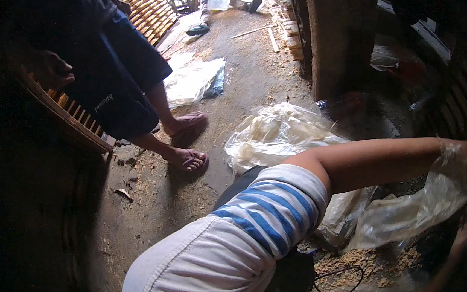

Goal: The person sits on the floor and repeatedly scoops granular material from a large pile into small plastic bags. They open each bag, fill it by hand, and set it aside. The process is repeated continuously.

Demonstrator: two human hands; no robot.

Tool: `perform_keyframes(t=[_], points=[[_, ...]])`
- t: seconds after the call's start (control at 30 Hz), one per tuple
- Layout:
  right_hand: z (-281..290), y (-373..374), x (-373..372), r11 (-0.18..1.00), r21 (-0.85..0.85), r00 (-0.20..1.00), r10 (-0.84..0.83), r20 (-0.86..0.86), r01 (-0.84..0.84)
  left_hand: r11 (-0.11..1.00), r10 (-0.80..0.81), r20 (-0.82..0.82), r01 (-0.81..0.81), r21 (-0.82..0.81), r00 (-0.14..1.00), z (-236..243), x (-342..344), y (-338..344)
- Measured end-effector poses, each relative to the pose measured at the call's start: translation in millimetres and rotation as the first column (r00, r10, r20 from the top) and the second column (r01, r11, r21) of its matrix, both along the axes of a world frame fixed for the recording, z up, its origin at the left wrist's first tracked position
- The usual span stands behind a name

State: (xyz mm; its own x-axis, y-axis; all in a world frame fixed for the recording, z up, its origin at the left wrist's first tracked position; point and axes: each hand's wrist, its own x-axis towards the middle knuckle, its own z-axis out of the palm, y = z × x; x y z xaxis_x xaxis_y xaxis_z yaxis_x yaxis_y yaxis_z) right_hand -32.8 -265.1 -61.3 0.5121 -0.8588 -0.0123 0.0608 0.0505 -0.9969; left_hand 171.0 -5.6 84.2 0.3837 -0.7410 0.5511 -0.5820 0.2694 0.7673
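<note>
My left arm, in a white sleeve with blue stripes, reaches across to the right. My left hand (457, 150) is wrapped in the top of a clear plastic bag (409, 212) and grips it. The bag hangs down over a heap of sawdust (369, 262). In deep shadow at the right edge, my right hand (465, 234) rises beside the bag's lower corner. Its fingers are too dark to make out, and I cannot tell whether it touches the bag.
Another person in dark blue shorts and sandals (187, 158) stands at left, holding a slatted wooden rack (69, 112). Crumpled plastic sheets (278, 134) lie on the dirt floor, with another (192, 79) further back. A thick wooden post (338, 39) stands behind, and a black cord loop (338, 280) lies by the sawdust.
</note>
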Motion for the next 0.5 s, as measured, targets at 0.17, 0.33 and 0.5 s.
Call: perform_keyframes(t=[0.17, 0.33, 0.5], points=[[83, 111, 33, 0.754, -0.547, 0.932, 0.298, -0.208, -0.363, 1.0, 0.009, 0.014, -0.01, 0.022, 1.0, -2, -9, 5], [120, 171, 37, 0.506, -0.72, 0.877, 0.34, -0.339, -0.474, 0.999, 0.004, 0.036, -0.005, 0.044, 0.999, 2, -16, 7], [144, 185, 20, 0.442, -0.79, 0.905, 0.233, -0.357, -0.425, 0.996, -0.006, 0.087, -0.002, 0.093, 0.996, 13, -25, 19]])
